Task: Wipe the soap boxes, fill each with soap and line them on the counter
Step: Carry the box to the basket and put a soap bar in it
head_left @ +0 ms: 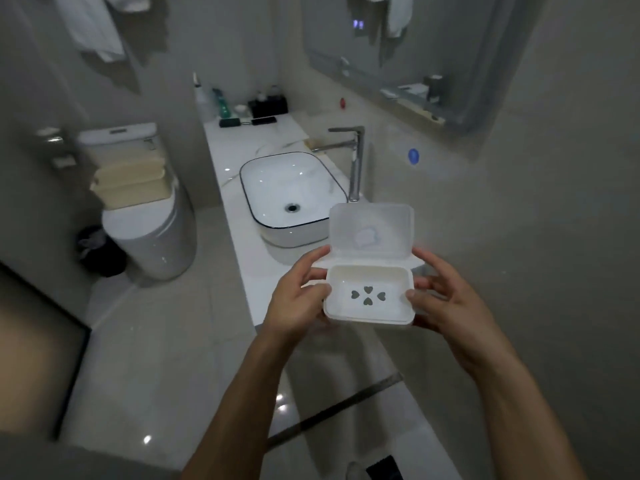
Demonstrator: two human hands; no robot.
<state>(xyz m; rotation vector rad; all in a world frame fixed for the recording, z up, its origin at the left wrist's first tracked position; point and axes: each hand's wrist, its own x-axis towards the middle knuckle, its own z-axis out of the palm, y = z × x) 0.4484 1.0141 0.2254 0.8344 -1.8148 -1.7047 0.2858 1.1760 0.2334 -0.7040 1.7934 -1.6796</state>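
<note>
Head view: both bare hands hold one white plastic soap box [370,294] in mid-air, above the near end of the white marble counter [221,140] and in front of the basin. The left hand [294,301] grips the box's left end, thumb curled onto the rim and the other fingers underneath. The right hand [446,299] grips the right end in the same manner, thumb tip pressed on the right rim. Both hands are closed on the box; neither is free.

The box is open. Its translucent hinged lid [372,230] stands upright behind the tray, tilted slightly back, with a faint round mark at its centre. The tray faces up and holds no soap. Four heart-shaped drain holes [368,296] sit in a cluster at the middle of its floor.

Beyond the box, a white rectangular vessel basin [263,178] with a dark rim line rests on the counter. A tall chrome tap [355,161] stands at its right side, spout reaching left. Bottles and small dark items [242,105] are grouped at the far end of the counter; the blur prevents finer identification. Left of the counter stands a white toilet [152,233] with folded cream towels [131,178] stacked on its lid. A mirror [398,46] hangs on the wall at upper right.
</note>
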